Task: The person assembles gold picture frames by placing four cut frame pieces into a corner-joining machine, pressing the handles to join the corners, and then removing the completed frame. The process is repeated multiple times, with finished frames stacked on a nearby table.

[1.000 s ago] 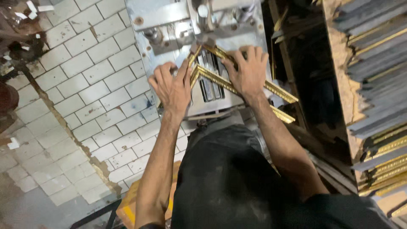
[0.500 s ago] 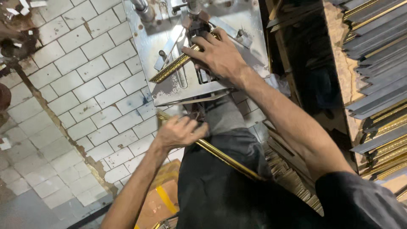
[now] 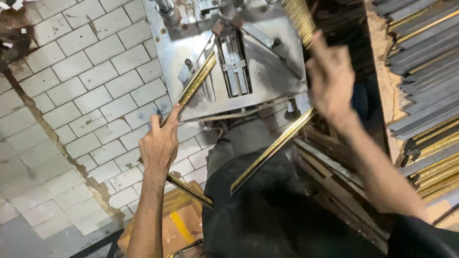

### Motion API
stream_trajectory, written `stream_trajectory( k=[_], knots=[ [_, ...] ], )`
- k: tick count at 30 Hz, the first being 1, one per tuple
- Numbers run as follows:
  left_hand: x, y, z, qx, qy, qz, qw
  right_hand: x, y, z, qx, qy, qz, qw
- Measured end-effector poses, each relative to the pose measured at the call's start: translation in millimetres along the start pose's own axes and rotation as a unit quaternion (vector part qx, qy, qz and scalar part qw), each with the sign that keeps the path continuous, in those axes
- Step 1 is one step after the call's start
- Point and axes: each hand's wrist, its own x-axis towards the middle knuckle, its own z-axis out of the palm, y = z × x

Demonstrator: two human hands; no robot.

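- The left hand [image 3: 160, 143] has its grip wrapped around a long, thin gold-coloured ribbed moulding strip [image 3: 196, 86]. It holds the strip near the lower end, thumb raised along it, while the upper end lies slanted on the grey metal machine tabletop [image 3: 267, 76].
- The right hand [image 3: 332, 79] is lifted above the right edge of that tabletop, fingers loosely spread and released, grasping nothing.
- A second gold moulding strip [image 3: 270, 153] leans diagonally from below the tabletop towards the person's dark clothing; no hand touches it.
- More gold and dark strips are stacked on a rack [image 3: 420, 81] to the right; white floor tiles [image 3: 71, 95] lie to the left.
- Judged from its look, the held strip is light, stiff and narrow, with a decorative finish that could scratch; its length would make it swing or flex if gripped only at one end, so a hold nearer the middle, or a hand at each end, seems steadier.
- Half a second earlier the right hand was pressing a gold strip on the tabletop and the left hand was lower, near the waist; now the left hand has risen to the strip on the tabletop and the right has let go and moved off to the right.
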Motion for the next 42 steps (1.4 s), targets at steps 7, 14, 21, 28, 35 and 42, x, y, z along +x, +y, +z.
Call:
stream_trajectory(
  k=[7, 14, 21, 28, 35, 42],
  knots=[
    [52.1, 38.8, 2.0, -0.076, 0.009, -0.034, 0.996, -27.5, -1.4, 81.1, -0.198, -0.039, -0.014, 0.979],
    [75.3, 65.0, 11.4, 0.018, 0.082, 0.023, 0.996, 9.7, 13.6, 97.3, -0.097, -0.054, -0.034, 0.993],
    [125.0, 72.6, 48.0, -0.074, 0.141, 0.023, 0.987, 11.2, 10.4, 94.9, -0.084, -0.060, -0.050, 0.993],
    [125.6, 80.5, 36.8, -0.103, 0.188, 0.025, 0.976, 20.4, 6.9, 97.9, -0.078, -0.055, -0.049, 0.994],
    [124.2, 83.0, 34.3, -0.055, 0.175, 0.013, 0.983, 16.1, 14.7, 107.0, -0.111, -0.083, -0.057, 0.989],
    [134.2, 83.3, 39.3, -0.072, 0.180, 0.026, 0.981, 30.0, 4.6, 101.2, -0.118, -0.084, -0.032, 0.989]
  ],
)
